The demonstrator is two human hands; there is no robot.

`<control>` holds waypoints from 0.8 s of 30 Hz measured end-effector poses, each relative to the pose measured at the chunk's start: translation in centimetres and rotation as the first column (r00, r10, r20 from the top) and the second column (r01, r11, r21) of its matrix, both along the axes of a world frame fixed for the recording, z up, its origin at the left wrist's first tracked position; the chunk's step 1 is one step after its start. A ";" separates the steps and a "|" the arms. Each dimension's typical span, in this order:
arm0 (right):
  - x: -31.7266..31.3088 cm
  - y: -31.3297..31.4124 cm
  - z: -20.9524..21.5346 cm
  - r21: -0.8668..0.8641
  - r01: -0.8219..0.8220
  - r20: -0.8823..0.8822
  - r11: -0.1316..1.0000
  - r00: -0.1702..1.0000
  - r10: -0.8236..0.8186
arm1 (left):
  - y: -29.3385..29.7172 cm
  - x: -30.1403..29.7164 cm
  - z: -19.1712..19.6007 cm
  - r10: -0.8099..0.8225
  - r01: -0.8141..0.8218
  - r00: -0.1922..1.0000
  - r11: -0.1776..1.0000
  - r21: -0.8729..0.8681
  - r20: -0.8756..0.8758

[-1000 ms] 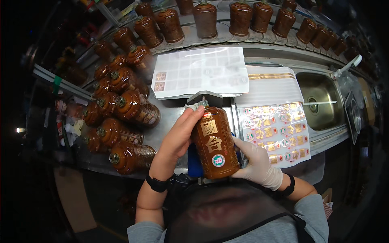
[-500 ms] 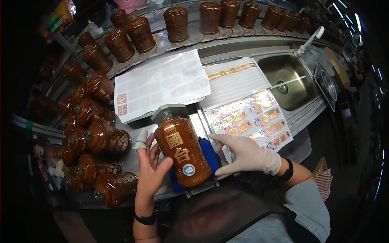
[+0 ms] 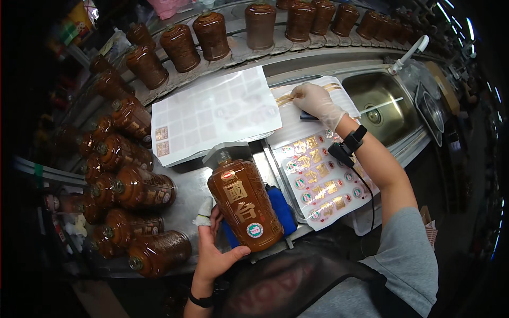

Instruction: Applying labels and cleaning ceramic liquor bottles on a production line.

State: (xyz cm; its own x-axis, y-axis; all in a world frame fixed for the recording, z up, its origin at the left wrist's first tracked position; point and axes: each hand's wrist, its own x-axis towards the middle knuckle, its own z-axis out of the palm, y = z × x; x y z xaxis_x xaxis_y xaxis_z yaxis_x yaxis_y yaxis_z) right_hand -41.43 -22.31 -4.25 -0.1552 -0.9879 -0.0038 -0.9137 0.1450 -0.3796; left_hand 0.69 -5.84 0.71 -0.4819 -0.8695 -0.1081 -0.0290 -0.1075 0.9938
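A glossy brown bottle [image 3: 246, 204] with gold lettering and a round green-and-white sticker lies tilted on a blue pad [image 3: 281, 212], its neck against a grey metal holder [image 3: 233, 152]. My left hand [image 3: 214, 254] steadies it, thumb on the lower corner and fingers along its left side; one fingertip wears a white wrap. Farther off, my right hand [image 3: 315, 102], in a pale glove, pinches at the gold strips [image 3: 283, 99] on a white backing sheet [image 3: 291, 123]. Its fingertips are pressed together over one strip's end. The strip's hold on the sheet is partly hidden.
Several brown bottles [image 3: 146, 186] lie stacked at left, and more stand upright along a curved conveyor [image 3: 233, 57] at the back. A white sheet [image 3: 212, 116] lies beyond the holder. A sticker sheet [image 3: 328, 183] lies at right, near a steel sink [image 3: 366, 87] with a white tap [image 3: 408, 55].
My right hand has left the bottle's right side and reached up and away to the gold strips. My left hand has shifted lower along the bottle. The conveyor bottles stand in different places.
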 end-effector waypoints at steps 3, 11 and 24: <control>-0.1 -0.5 0.0 0.002 0.000 0.023 1.000 1.000 0.000 | -0.1 -0.2 0.2 0.023 -0.023 1.000 0.999 0.027 0.014; -0.4 -1.2 0.5 -0.014 -0.063 -0.022 0.998 0.998 0.062 | -0.1 -0.5 0.5 0.049 -0.050 0.999 0.992 0.119 0.015; 1.4 -1.4 0.0 -0.057 -0.204 0.003 0.977 0.979 0.205 | -0.1 -0.9 0.6 0.058 -0.058 0.998 0.992 0.114 0.004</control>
